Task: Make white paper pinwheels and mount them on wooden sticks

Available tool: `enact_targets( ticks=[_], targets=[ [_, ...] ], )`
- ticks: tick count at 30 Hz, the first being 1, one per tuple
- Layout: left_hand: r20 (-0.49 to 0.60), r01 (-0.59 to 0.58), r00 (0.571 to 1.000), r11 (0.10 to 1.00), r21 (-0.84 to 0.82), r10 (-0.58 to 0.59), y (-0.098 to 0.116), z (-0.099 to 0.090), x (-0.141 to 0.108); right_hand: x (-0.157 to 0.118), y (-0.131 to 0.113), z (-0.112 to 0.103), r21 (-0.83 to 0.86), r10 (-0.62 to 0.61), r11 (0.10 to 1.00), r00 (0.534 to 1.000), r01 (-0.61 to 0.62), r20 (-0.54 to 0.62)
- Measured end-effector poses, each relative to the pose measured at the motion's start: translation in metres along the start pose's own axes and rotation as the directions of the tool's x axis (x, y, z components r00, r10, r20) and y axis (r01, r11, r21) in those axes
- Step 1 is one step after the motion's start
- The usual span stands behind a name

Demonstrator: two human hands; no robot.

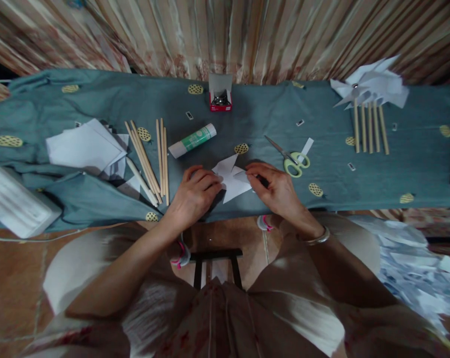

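A white paper pinwheel (pixel 233 188), with cut slits and pointed flaps, lies on the cloth in front of me. My left hand (pixel 198 191) grips its left edge with curled fingers. On the opposite side, my right hand (pixel 271 186) pinches a flap between thumb and fingertips; a bracelet circles that wrist. Just beyond the left hand lies a green and white glue stick (pixel 194 140). Scissors with light green handles (pixel 292 161) rest to the right of the paper, beside a small white paper strip (pixel 307 147).
Several wooden sticks (pixel 162 161) and a stack of white paper (pixel 85 146) lie left. A red box of metal pieces (pixel 221 98) stands open at the back. Finished pinwheels on sticks (pixel 374 82) lie far right. A white appliance (pixel 19 201) sits at left; paper scraps (pixel 418 268) fill the lower right.
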State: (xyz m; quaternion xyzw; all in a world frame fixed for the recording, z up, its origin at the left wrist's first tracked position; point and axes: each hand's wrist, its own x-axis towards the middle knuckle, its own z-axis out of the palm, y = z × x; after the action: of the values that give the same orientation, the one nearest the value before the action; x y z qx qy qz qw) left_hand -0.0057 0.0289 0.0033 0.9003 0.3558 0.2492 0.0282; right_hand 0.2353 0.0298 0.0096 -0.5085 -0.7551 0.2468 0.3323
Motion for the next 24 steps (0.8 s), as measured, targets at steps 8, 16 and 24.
enact_targets(
  ticks=[8, 16, 24],
  targets=[
    [0.016, 0.014, 1.0, 1.0, 0.027, -0.015, -0.003, -0.004, 0.005, -0.011, -0.007, -0.004, -0.025, -0.014, 1.0, 0.999, 0.015, 0.044],
    [0.127, -0.048, 0.991, 0.999, 0.004, 0.047, 0.018, -0.002, 0.006, -0.016, -0.014, -0.007, -0.054, -0.038, 0.998, 0.996, 0.042, 0.077],
    [0.07, -0.114, 0.991, 0.991, 0.066, 0.11, 0.023, -0.001, 0.006, -0.018, -0.01, -0.007, -0.13, -0.103, 0.985, 0.991, 0.114, 0.089]
  ],
)
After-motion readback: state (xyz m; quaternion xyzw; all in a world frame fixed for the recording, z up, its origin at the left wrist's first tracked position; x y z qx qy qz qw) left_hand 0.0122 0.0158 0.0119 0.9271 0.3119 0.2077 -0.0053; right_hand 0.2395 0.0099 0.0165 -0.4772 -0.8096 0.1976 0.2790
